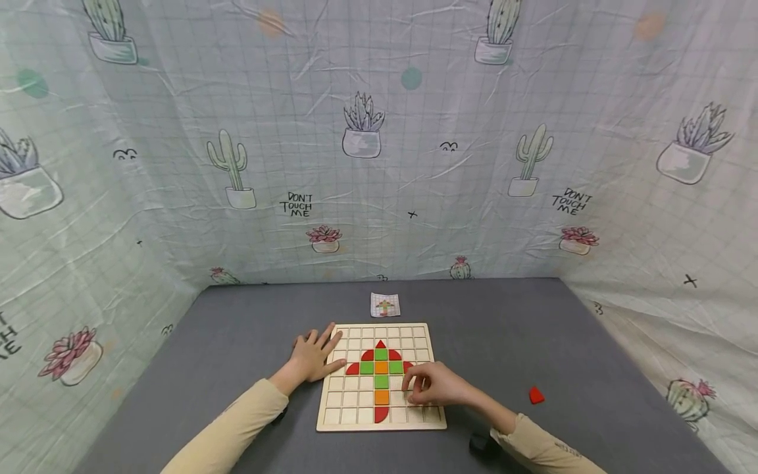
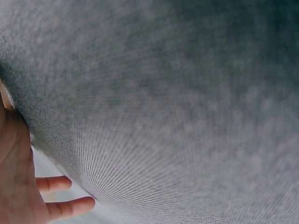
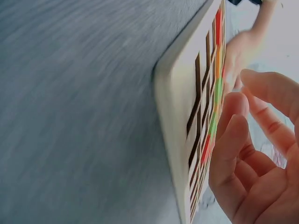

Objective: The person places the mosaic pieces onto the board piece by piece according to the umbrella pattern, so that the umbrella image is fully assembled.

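A pale wooden grid board [image 1: 350, 399] lies on the table, bearing green and orange squares and red curved pieces laid out in a cross. At the cross's top sits a red triangle [image 1: 381, 344]. Spread across the board's left edge is my left hand [image 1: 309, 357], fingers straight and holding nothing. My right hand [image 1: 437, 384] hovers over the right side, close to the red piece [image 1: 407, 365] at the cross's right end. In the right wrist view its fingers [image 3: 227, 154] are loosely bent, with no piece visible between them. The left wrist view shows mostly grey cloth.
A small printed card [image 1: 385, 305] with a similar coloured figure lies behind the board. One loose red piece [image 1: 536, 395] rests on the grey table [image 1: 491, 322] to the right. A dark object [image 1: 484, 445] is beside the right forearm. Patterned curtains surround the table's back and sides.
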`<state>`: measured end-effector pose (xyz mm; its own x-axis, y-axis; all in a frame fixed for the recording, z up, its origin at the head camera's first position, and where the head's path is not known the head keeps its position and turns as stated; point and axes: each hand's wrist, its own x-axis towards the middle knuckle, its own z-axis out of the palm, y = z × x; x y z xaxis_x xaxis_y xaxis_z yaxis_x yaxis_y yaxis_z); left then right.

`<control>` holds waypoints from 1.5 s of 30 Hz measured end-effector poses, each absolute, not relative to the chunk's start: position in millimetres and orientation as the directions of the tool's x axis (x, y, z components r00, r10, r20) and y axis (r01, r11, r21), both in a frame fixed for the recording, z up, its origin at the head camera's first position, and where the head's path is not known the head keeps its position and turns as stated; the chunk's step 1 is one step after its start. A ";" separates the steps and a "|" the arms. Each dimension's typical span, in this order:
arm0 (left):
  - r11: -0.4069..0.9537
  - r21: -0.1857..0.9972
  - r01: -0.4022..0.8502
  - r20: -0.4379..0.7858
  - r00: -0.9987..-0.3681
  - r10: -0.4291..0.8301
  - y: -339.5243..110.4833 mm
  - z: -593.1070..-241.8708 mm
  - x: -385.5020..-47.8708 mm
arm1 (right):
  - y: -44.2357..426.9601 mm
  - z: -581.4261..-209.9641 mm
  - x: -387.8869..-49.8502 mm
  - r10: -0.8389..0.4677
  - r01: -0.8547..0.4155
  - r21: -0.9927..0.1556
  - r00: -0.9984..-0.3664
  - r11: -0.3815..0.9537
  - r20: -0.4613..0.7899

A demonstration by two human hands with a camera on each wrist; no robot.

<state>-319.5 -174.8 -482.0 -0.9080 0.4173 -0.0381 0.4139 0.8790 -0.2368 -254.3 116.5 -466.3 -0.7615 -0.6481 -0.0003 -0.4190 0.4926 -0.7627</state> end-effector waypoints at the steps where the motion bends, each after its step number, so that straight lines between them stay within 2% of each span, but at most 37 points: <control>1: 0.879 -0.236 0.414 -0.037 -0.908 0.418 -175.0 -482.2 -319.2 | 120.8 -466.1 -254.3 -0.646 -0.421 -0.762 -0.764 0.492 0.004; 21: 0.881 -0.229 0.415 -0.005 -0.905 0.425 -174.6 -485.6 -320.2 | 206.4 -462.9 -244.8 -0.591 -0.418 -0.746 -0.806 0.519 0.041; 27: 0.878 -0.234 0.417 0.001 -0.903 0.429 -175.5 -485.7 -320.6 | 241.9 -460.5 -242.1 -0.560 -0.365 -0.770 -0.828 0.524 0.012; 34: 0.885 -0.228 0.406 -0.032 -0.911 0.410 -174.9 -487.1 -322.0 | 284.9 -461.5 -236.2 -0.491 -0.242 -0.803 -0.868 0.544 -0.070; 41: 0.874 -0.243 0.421 0.001 -0.901 0.434 -179.8 -500.6 -331.5 | 317.6 -466.9 -228.7 -0.413 -0.197 -0.786 -0.907 0.586 -0.081; 45: 0.882 -0.223 0.415 -0.055 -0.909 0.413 -176.9 -488.3 -325.4 | 327.4 -469.5 -224.1 -0.381 -0.172 -0.777 -0.920 0.605 -0.093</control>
